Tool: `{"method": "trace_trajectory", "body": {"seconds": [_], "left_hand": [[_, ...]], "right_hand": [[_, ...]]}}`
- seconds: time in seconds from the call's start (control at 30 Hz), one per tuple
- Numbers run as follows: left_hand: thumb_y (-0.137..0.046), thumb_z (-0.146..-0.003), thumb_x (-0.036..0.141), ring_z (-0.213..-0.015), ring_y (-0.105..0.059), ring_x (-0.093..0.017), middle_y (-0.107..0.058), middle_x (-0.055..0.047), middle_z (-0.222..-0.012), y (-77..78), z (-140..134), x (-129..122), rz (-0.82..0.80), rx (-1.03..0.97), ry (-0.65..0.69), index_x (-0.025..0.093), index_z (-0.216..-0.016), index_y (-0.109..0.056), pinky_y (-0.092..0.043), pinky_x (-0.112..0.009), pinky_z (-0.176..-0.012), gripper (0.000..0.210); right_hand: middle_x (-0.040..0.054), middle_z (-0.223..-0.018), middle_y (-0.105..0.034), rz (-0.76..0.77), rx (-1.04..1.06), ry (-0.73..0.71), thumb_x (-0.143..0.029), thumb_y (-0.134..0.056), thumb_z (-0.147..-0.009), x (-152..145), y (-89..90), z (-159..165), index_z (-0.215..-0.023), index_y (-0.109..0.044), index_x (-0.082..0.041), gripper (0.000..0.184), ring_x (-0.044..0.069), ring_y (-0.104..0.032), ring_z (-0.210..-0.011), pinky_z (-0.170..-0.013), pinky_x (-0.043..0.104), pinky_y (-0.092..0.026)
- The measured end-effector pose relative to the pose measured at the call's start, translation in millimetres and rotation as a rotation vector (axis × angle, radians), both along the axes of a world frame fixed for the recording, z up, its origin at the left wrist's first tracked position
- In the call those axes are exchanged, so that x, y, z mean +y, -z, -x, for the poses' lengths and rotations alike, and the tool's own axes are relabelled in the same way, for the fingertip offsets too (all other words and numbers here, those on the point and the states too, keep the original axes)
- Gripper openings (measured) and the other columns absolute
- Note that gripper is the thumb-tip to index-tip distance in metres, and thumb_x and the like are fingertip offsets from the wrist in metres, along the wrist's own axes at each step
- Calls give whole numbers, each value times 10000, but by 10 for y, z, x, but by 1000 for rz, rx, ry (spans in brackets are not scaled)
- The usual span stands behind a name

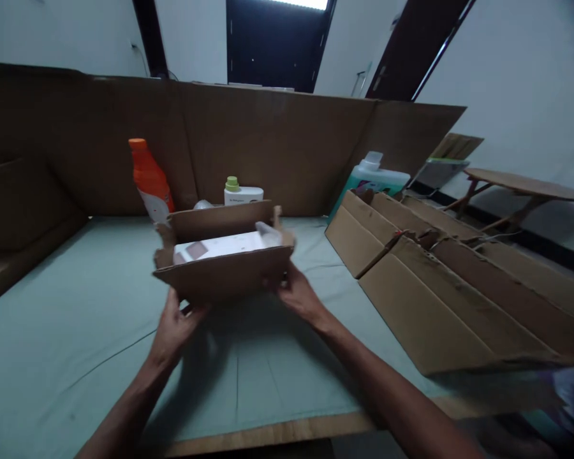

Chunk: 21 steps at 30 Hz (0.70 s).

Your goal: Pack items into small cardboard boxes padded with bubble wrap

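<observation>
Holding a small open cardboard box [222, 271] up off the table [76, 306], the person has both hands under its near edge in the head view. The left hand [175, 328] cups the bottom left corner, fingers curled underneath, so it's clamped on the box. The right hand [299, 294] grips the lower right corner the same way, thumb side up against the cardboard. Inside the box there's a flat white package [220, 245] lying lengthwise, with a bit of clear plastic at its right end. The box sits roughly mid-table, tilted a little toward the camera.

Behind it, pretty close, stands an orange bottle [150, 182] and a white bottle with a green cap [242, 191]. Off to the right lies a big flattened cardboard carton [459, 287], with a teal jug [373, 178] poking up just behind it. A tall cardboard wall [277, 140] runs along the back of the table, and a round wooden table [526, 185] sits far right.
</observation>
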<state>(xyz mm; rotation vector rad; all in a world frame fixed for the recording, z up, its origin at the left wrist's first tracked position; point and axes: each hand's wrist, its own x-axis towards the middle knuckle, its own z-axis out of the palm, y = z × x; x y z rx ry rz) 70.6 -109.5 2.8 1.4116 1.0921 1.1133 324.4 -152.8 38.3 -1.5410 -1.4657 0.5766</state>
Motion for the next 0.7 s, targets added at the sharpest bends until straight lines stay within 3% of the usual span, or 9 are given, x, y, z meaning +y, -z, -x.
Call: {"method": "trace_trajectory", "body": {"seconds": [0.13,0.23,0.37,0.5,0.57,0.7], "left_hand": [[-639,-793,312,-1183,-607,-263,-593,-112,-1359,77,-465,-91,-36,33,218,218,-1429,-444,-505,-450,-1029,672],[-604,-775,239,-1187,-602,-271,-601,-121,-1357,166,-897,86,-99,69,336,200,-1447,-442,-504,-439,-1011,693],[-579,-720,132,-1222,-593,-277,-633,-131,-1332,167,-1723,745,-157,72,455,165,-1428,-475,-476,-430,-1047,716],[-628,-753,139,-1330,-529,-300,-582,-144,-1429,163,-2530,1222,-181,93,493,167,-1476,-435,-412,-444,-1120,748],[-659,-760,154,-1369,-491,-331,-539,-161,-1480,266,-2809,1209,-182,128,500,160,-1512,-390,-371,-480,-1152,799],[-630,-747,106,-1369,-503,-315,-483,-174,-1536,602,-3108,900,-190,192,558,147,-1562,-296,-357,-470,-1178,882]], "right_hand": [[105,-995,-709,81,-47,265,-447,-629,-820,-578,108,-439,-1058,-596,-189,353,277,-647,-889,-797,433,-534],[118,-953,-705,95,-34,411,-491,-609,-825,-910,331,-636,-973,-587,-191,336,298,-652,-903,-834,458,-530],[172,-1199,-665,12,21,549,-466,-630,-824,-925,575,-850,-1211,-534,-169,497,329,-633,-1117,-999,506,-488],[213,-1539,-403,-71,9,504,-397,-611,-838,-829,778,-1058,-1475,-338,-161,732,318,-503,-1344,-1088,507,-453],[215,-1585,-330,-33,0,475,-373,-599,-846,-827,902,-1154,-1509,-315,-164,751,313,-523,-1328,-1079,506,-470],[204,-1533,-411,59,87,441,-359,-594,-849,-849,1127,-1383,-1496,-384,-181,703,305,-602,-1236,-1043,517,-505]]}}
